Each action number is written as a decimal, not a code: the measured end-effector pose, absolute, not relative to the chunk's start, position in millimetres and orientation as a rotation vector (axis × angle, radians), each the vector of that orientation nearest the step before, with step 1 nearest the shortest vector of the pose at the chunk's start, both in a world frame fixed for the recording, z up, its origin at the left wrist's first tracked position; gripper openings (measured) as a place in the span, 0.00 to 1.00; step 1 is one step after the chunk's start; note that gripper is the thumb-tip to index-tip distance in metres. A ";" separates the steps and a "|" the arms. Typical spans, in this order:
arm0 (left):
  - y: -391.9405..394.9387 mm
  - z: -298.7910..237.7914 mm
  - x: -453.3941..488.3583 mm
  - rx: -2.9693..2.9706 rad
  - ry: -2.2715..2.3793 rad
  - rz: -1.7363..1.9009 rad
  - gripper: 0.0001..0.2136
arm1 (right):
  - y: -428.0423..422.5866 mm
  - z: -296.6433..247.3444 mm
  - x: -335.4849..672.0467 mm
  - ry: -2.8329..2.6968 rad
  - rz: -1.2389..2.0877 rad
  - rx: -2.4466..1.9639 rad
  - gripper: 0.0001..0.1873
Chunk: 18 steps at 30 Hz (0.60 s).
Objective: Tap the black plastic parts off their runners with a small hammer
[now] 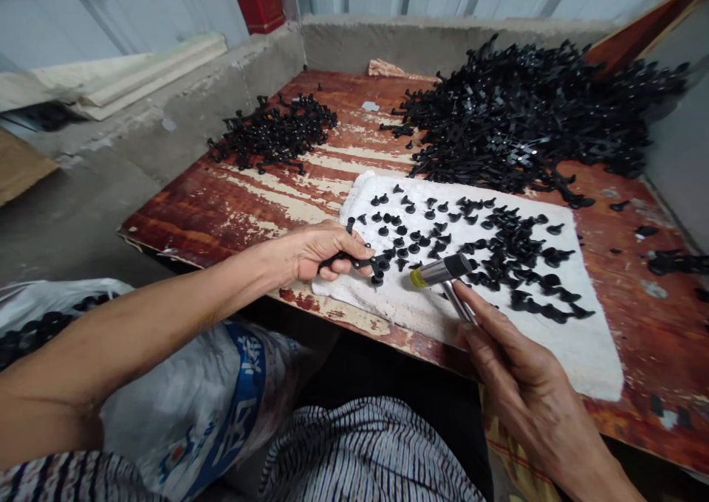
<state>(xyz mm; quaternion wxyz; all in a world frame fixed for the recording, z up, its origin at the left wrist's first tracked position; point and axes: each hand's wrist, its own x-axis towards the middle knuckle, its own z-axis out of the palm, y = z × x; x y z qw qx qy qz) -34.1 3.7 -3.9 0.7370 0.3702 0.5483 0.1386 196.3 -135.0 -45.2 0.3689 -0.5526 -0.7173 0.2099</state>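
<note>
My left hand (pixel 326 251) is closed around a black part with knobbed ends (pixel 362 263), which it holds over the near left edge of a white cloth (pixel 388 306). My right hand (pixel 515 369) grips the metal handle of a small mallet (pixel 443 270), whose head has a black face on one end and a yellow one on the other. The mallet head is above the cloth, a little right of the part and apart from it. Small black knob pieces (pixel 515 243) lie scattered over the cloth, thickest toward its right side.
A large heap of black parts (pixel 521 118) covers the back right of the worn red-brown table (pixel 221 221). Another smaller pile (pixel 277 129) sits at the back left. Below, a white sack (pixel 188 391) with black pieces stands at the left. Low concrete edging (pixel 382 44) borders the back.
</note>
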 end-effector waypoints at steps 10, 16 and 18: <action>3.2 -4.4 -34.1 0.834 1.206 0.301 0.07 | -134.8 -45.9 197.2 -1.851 0.540 -1.430 0.26; -0.2 -0.6 -31.0 0.881 1.271 0.326 0.08 | -134.8 -47.7 196.8 -1.865 0.521 -1.422 0.26; -0.4 -0.2 -30.6 0.907 1.284 0.337 0.08 | -134.5 -45.8 196.3 -1.890 0.515 -1.413 0.26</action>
